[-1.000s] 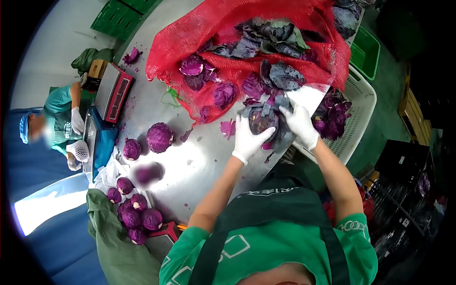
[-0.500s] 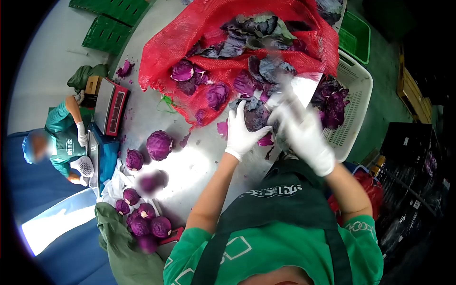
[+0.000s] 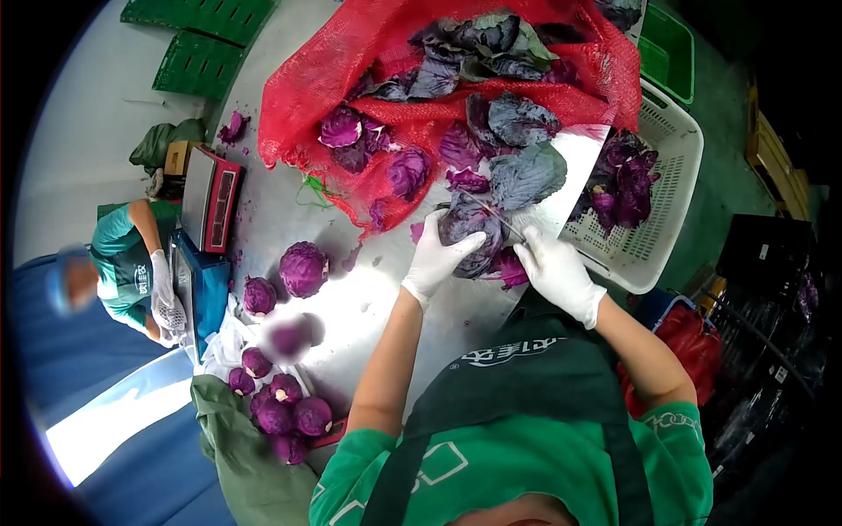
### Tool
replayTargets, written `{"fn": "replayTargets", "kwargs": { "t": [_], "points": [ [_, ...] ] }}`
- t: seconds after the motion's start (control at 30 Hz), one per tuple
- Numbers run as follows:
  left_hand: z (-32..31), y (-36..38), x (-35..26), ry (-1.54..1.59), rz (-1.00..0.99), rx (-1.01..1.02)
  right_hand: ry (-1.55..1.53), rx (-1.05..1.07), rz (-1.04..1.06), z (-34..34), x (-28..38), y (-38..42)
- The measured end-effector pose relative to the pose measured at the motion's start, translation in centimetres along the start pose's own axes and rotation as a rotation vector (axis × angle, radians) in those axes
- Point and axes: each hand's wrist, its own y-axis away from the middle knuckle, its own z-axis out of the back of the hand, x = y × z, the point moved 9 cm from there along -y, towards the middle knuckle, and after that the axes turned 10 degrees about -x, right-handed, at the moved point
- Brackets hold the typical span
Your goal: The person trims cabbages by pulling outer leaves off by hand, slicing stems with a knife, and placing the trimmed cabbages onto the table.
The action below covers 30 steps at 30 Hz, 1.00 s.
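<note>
In a white glove, my left hand [image 3: 436, 260] grips the near-left side of a red cabbage [image 3: 472, 230] with dark outer leaves, thumb and fingers curved around it. My right hand [image 3: 561, 272], also gloved, is closed around a knife [image 3: 496, 213]; its thin blade lies across the cabbage's top and the handle is hidden in the fist. A large loose outer leaf [image 3: 529, 175] lies just beyond the blade. Purple leaf scraps [image 3: 506, 268] are beneath the cabbage, between my hands.
A red mesh bag [image 3: 307, 96] with cabbages and leaves spreads over the metal table [image 3: 386, 329]. At right stands a white basket [image 3: 653, 276] holding purple leaves. Whole cabbages [image 3: 304, 269] sit at left. Across the table, a co-worker [image 3: 123, 263] stands by a scale [image 3: 210, 200].
My right hand has come down and slowed, and the knife now shows on the cabbage. A large leaf now lies beyond it. The co-worker's hands have moved together on a white mesh item.
</note>
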Motion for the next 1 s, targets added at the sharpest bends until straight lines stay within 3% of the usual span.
{"fn": "replayTargets", "kwargs": {
  "t": [0.07, 0.27, 0.4, 0.57, 0.67, 0.73, 0.8, 0.87, 0.9, 0.93, 1.0],
  "points": [
    [0.0, -0.2, 0.0, -0.044, -0.005, -0.013, 0.123, 0.053, 0.021, -1.1, -0.8, 1.2],
    [-0.3, -0.4, -0.2, -0.009, 0.038, 0.048, 0.083, 0.141, 0.086, -0.9, 0.2, 1.4],
    [0.1, -0.7, -0.1, -0.003, 0.101, 0.045, 0.301, 0.159, 0.090, -2.1, 0.0, 0.7],
    [-0.2, -1.2, -0.4, -0.064, -0.017, 0.074, 0.284, 0.264, 0.070, -3.5, -1.1, -0.7],
    [-0.4, -1.5, 0.7, -0.060, 0.011, 0.078, 0.185, 0.342, -0.007, -5.2, -2.8, -1.7],
    [-1.2, 1.0, -2.5, -0.527, -0.418, -0.016, 0.264, 0.391, 0.116, -8.1, -4.1, -1.9],
    [-0.8, 1.4, -1.8, -0.519, -0.410, -0.027, 0.211, 0.378, 0.054, -7.9, -3.8, -1.9],
    [-0.1, 1.5, -0.4, -0.219, -0.374, 0.087, 0.145, 0.335, -0.109, -7.6, -3.8, -2.1],
    [1.1, 1.7, 0.6, -0.284, -0.494, 0.077, 0.040, 0.158, -0.105, -7.6, -4.4, -2.1],
    [1.8, 2.1, 1.7, -0.240, -0.422, 0.153, 0.035, 0.158, -0.094, -7.0, -3.4, -2.6],
    [3.1, 3.3, 2.4, -0.135, -0.393, 0.195, -0.342, 0.219, -0.597, -7.0, -4.9, -1.8]
  ]
}}
